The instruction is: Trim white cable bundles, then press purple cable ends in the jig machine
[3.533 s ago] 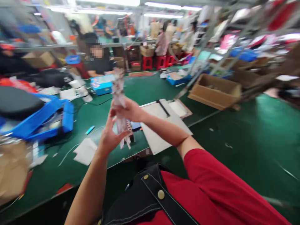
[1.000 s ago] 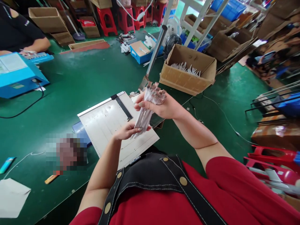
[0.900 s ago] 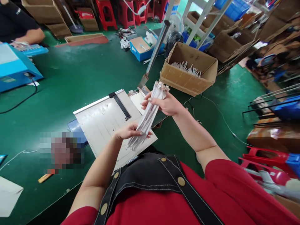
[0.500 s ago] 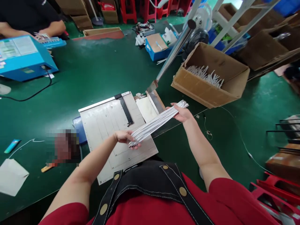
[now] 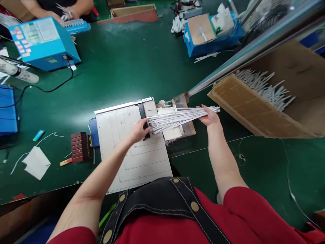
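Observation:
A bundle of long thin white strips [image 5: 175, 119] lies across the right side of a paper cutter [image 5: 119, 145], above its board. My right hand [image 5: 209, 117] is closed around the bundle's right end. My left hand [image 5: 139, 131] is at the left end, thumb and fingers apart, touching or almost touching the strip tips. There the strips fan out, and one strip stands apart along the top. A black clamp piece [image 5: 142, 113] on the cutter board is partly behind my left hand. The cutter's long metal arm [image 5: 218, 76] is raised toward the upper right.
A cardboard box [image 5: 233, 105] with many white strips stands at right. A blue bin [image 5: 190, 47] with a notepad and tissues is at the back. At left are a blue machine [image 5: 61, 47], a brown ridged block [image 5: 78, 147] and a paper piece [image 5: 37, 162]. A co-worker's hands [image 5: 72, 13] hold strips.
My left hand has come off its grip around the bundle's left end and now sits against the tips. The bundle has swung nearly level and spread at that end. The view has shifted.

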The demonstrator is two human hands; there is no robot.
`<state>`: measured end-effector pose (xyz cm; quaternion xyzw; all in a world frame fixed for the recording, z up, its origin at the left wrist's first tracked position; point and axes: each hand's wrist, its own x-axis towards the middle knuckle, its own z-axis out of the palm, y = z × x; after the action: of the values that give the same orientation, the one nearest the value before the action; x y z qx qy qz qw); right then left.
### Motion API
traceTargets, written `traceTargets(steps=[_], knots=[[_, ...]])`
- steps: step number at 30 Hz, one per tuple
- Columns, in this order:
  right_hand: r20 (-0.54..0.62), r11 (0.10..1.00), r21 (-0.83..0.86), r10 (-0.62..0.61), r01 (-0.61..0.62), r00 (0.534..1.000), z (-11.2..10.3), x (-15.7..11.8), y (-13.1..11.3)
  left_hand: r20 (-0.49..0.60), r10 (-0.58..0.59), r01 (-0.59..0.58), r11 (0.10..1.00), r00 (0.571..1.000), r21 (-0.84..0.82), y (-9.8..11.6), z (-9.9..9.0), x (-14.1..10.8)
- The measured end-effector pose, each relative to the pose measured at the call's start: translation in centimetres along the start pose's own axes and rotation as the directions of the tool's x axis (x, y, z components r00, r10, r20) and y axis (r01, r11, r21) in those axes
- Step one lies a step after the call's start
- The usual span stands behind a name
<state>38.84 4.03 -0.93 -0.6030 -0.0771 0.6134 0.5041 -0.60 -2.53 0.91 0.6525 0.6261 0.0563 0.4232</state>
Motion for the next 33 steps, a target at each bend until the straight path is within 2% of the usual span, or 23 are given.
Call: traceTargets(steps=[1, 3, 6, 9, 12, 15, 18, 21, 26, 30, 33], knots=[[-0.035, 0.998, 0.048, 0.053, -0.051, 0.998, -0.1, 0.0, 0.0, -0.037, 0.094, -0.089, 0.988, 0.995, 0.123, 0.7, 1.6, -0.1], [-0.088, 0.983, 0.131, 0.143, -0.131, 0.986, -0.3, -0.2, -0.3, -0.037, 0.189, -0.165, 0.925, 0.981, 0.342, 2.0, 4.3, 0.4], [-0.117, 0.976, 0.163, 0.162, -0.142, 0.98, -0.2, -0.3, -0.8, -0.052, 0.192, -0.143, 0.862, 0.98, 0.487, 2.9, 6.3, 2.5], [-0.146, 0.978, 0.16, 0.161, -0.137, 0.976, -0.3, 0.0, -1.3, -0.084, 0.178, -0.113, 0.858, 0.98, 0.501, 2.7, 5.9, 4.8], [-0.169, 0.978, 0.165, 0.159, -0.131, 0.973, -0.4, 0.3, -1.6, -0.047, 0.186, -0.138, 0.857, 0.981, 0.497, 2.5, 5.2, 5.7], [-0.159, 0.976, 0.181, 0.151, -0.122, 0.976, -0.2, 0.2, -1.4, -0.075, 0.172, -0.112, 0.858, 0.982, 0.502, 2.3, 5.2, 4.8], [-0.082, 0.972, 0.206, 0.134, -0.115, 0.988, 0.4, 0.0, -0.4, -0.157, 0.106, -0.016, 0.873, 0.982, 0.487, 1.7, 5.4, 3.1], [-0.003, 0.963, 0.253, 0.098, -0.094, 0.995, 1.0, 0.1, 0.7, -0.183, 0.041, 0.051, 0.881, 0.982, 0.47, 1.1, 5.3, 2.3], [0.002, 0.961, 0.265, 0.083, -0.081, 0.997, 1.4, 0.4, 1.7, -0.175, 0.115, -0.019, 0.881, 0.978, 0.473, 1.5, 6.1, 2.7], [0.037, 0.954, 0.285, 0.091, -0.097, 0.995, 1.4, 0.4, 1.6, -0.221, 0.139, -0.034, 0.906, 0.965, 0.422, 1.2, 7.0, 3.2], [0.061, 0.907, 0.422, -0.016, -0.011, 0.998, 0.6, 0.6, 1.3, -0.247, 0.165, -0.064, 0.927, 0.955, 0.37, 0.6, 7.2, 3.4]])
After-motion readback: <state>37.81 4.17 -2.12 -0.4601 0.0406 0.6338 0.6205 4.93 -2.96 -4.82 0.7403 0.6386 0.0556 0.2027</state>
